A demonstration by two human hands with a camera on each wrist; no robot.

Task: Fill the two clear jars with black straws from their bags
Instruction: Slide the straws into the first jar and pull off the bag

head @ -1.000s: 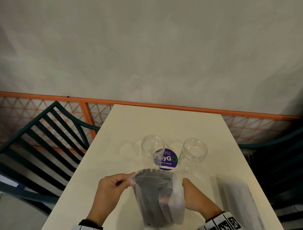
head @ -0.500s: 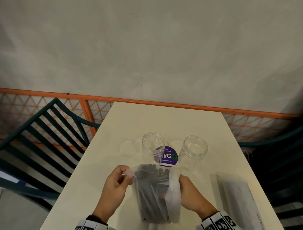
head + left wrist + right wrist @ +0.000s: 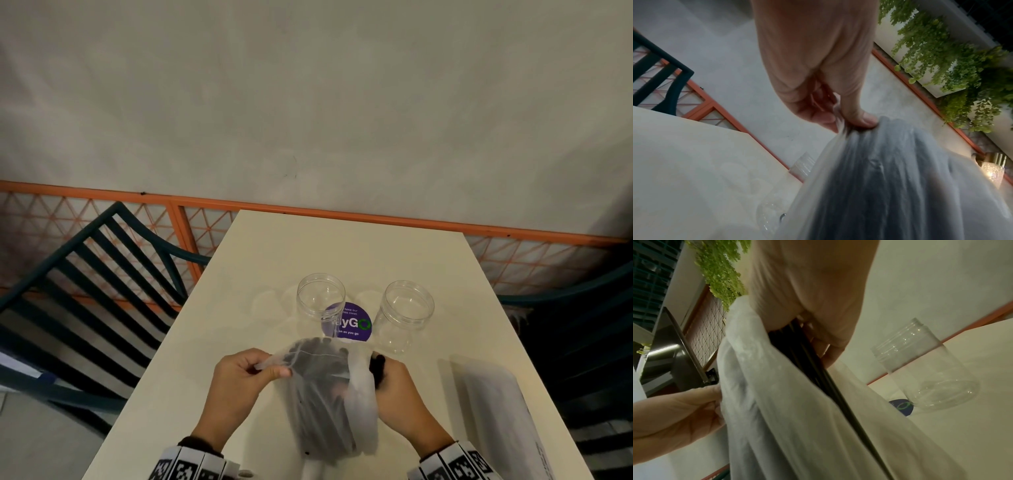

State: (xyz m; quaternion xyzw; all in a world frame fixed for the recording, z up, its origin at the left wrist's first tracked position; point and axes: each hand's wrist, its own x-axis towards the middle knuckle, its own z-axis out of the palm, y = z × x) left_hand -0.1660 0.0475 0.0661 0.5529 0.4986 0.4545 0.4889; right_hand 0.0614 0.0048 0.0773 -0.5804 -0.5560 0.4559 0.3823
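left hand (image 3: 236, 383) pinches bag (image 3: 329, 404) rim | right wrist only: right hand (image 3: 813, 308) grips black straws (image 3: 807, 360) | sticker (image 3: 352, 322): "as you go"

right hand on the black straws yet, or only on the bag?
Touching. In the right wrist view the right hand has its fingers curled round the black straws coming out of the bag mouth.

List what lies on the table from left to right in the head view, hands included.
left hand → bag of black straws → right hand → second bag lying flat. Farther back: left jar → purple sticker → right jar.
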